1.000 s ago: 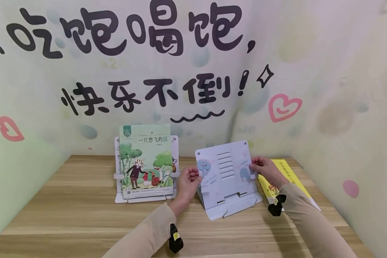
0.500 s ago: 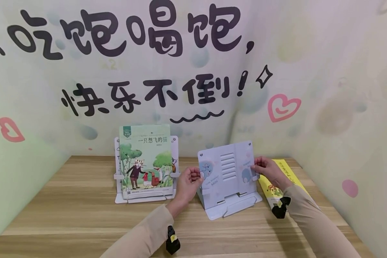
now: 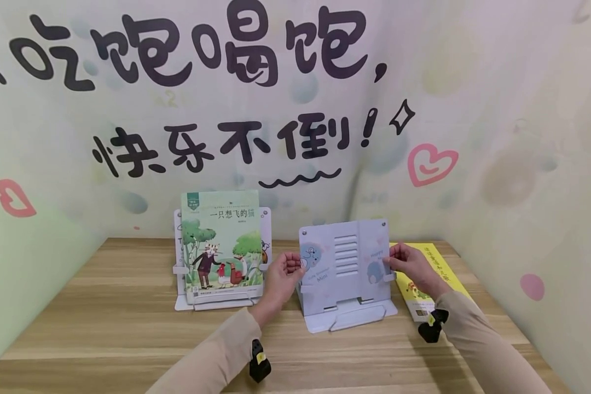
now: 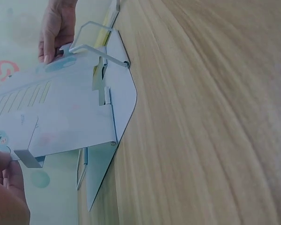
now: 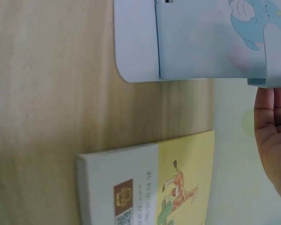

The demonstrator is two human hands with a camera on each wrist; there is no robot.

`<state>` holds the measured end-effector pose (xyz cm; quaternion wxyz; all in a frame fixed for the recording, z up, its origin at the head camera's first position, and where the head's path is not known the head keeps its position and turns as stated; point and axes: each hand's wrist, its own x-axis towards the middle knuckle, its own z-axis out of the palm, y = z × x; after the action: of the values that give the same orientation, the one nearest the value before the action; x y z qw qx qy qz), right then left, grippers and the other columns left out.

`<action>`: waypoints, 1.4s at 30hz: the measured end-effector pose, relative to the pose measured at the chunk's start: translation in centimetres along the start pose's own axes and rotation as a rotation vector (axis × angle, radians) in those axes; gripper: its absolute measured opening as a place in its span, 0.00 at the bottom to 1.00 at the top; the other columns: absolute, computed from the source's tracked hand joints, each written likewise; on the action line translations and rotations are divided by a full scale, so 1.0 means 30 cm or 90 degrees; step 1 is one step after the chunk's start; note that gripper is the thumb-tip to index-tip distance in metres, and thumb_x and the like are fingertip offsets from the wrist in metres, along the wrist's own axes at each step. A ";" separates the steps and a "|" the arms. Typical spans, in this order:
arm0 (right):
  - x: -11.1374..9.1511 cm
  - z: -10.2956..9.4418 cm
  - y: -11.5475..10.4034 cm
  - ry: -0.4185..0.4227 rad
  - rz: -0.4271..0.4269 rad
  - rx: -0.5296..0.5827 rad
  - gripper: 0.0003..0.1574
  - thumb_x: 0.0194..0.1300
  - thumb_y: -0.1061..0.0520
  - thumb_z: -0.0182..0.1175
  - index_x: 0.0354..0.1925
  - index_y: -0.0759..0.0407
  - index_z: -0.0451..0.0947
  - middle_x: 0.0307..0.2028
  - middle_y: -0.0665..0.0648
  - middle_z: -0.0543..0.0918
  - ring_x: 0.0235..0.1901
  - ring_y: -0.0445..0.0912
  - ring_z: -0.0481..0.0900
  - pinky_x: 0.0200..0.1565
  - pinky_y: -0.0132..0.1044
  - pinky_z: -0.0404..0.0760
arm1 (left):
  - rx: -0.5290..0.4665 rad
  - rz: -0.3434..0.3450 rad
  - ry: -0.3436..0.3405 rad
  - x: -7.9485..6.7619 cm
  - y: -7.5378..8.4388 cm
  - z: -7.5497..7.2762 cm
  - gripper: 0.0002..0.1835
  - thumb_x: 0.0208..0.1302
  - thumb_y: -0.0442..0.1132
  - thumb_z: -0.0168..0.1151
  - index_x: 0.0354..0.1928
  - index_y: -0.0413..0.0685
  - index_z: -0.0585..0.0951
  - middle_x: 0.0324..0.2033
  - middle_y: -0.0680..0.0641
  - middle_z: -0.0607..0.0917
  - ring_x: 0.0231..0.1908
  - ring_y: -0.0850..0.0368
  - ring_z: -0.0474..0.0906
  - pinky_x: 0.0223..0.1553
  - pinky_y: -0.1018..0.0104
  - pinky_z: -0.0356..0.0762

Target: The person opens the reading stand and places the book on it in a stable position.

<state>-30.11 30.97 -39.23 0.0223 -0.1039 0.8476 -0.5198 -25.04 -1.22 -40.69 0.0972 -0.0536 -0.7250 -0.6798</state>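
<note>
Crossing the near part of the wooden surface (image 3: 103, 328) are two beige sleeves (image 3: 212, 350), each with a black device (image 3: 260, 362) at the wrist. Beyond them, right of the surface's middle and toward its far edge, a pale book stand (image 3: 347, 282) sits, its panel leaning back from a flat base with a wire rest (image 3: 364, 318) at the front. The left hand (image 3: 282, 276) pinches the panel's left edge, thumb on the printed face, fingers curled behind. The right hand (image 3: 413, 266) pinches the right edge the same way, just above a side clip (image 5: 274, 56). Slots run down the panel's middle, with blue cartoon figures to either side. Near the surface's far right corner, apart from the stand, a yellow book (image 3: 440, 273) lies flat beside the right edge, a giraffe on its cover. Left of the middle of the far edge, a green book (image 3: 221, 246) leans back on a second stand (image 3: 179, 246), whose base rests on the surface. Behind the far edge is a pale backdrop (image 3: 295, 104) with large dark characters and pink hearts
</note>
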 end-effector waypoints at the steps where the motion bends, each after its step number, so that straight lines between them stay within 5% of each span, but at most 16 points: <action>1: -0.005 0.001 0.002 0.003 -0.002 -0.001 0.19 0.65 0.56 0.59 0.44 0.71 0.66 0.36 0.55 0.75 0.35 0.42 0.73 0.39 0.31 0.78 | 0.003 0.001 0.000 0.002 0.001 -0.001 0.12 0.56 0.25 0.60 0.44 0.36 0.75 0.40 0.40 0.81 0.39 0.54 0.77 0.43 0.67 0.78; 12: -0.076 0.042 -0.010 0.077 0.012 0.027 0.19 0.65 0.56 0.58 0.43 0.71 0.66 0.34 0.55 0.72 0.35 0.41 0.71 0.40 0.27 0.78 | 0.025 0.014 0.037 0.028 0.026 0.001 0.13 0.54 0.24 0.61 0.44 0.36 0.77 0.39 0.40 0.83 0.40 0.51 0.79 0.44 0.64 0.80; 18: -0.118 0.071 -0.024 0.131 0.016 0.045 0.18 0.66 0.57 0.58 0.44 0.70 0.66 0.33 0.52 0.73 0.33 0.39 0.70 0.39 0.27 0.77 | -0.001 0.073 0.077 0.042 0.064 0.004 0.13 0.55 0.24 0.61 0.44 0.34 0.77 0.40 0.37 0.83 0.42 0.46 0.80 0.45 0.64 0.80; 24: -0.160 0.117 -0.051 0.190 0.017 0.059 0.14 0.66 0.61 0.57 0.42 0.71 0.65 0.31 0.51 0.72 0.31 0.39 0.68 0.32 0.28 0.73 | 0.005 0.144 0.016 0.051 0.117 0.035 0.14 0.56 0.23 0.60 0.46 0.33 0.76 0.42 0.37 0.82 0.44 0.46 0.79 0.47 0.65 0.79; 33: -0.216 0.203 -0.084 0.259 0.030 0.049 0.11 0.65 0.63 0.57 0.40 0.69 0.67 0.30 0.51 0.72 0.30 0.39 0.68 0.29 0.26 0.71 | 0.035 0.268 -0.070 0.049 0.231 0.146 0.14 0.56 0.22 0.60 0.46 0.32 0.77 0.43 0.36 0.82 0.45 0.44 0.80 0.48 0.63 0.79; 42: -0.254 0.278 -0.128 0.297 0.002 0.052 0.09 0.60 0.68 0.61 0.34 0.70 0.68 0.28 0.52 0.72 0.27 0.37 0.68 0.26 0.26 0.71 | 0.222 0.416 -0.106 0.046 0.287 0.222 0.15 0.58 0.29 0.63 0.48 0.40 0.79 0.47 0.45 0.84 0.50 0.54 0.79 0.54 0.66 0.74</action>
<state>-20.85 23.48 -40.18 -0.1692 0.0215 0.8081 -0.5637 -25.02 5.94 -32.40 0.2577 -0.3196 -0.7800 -0.4723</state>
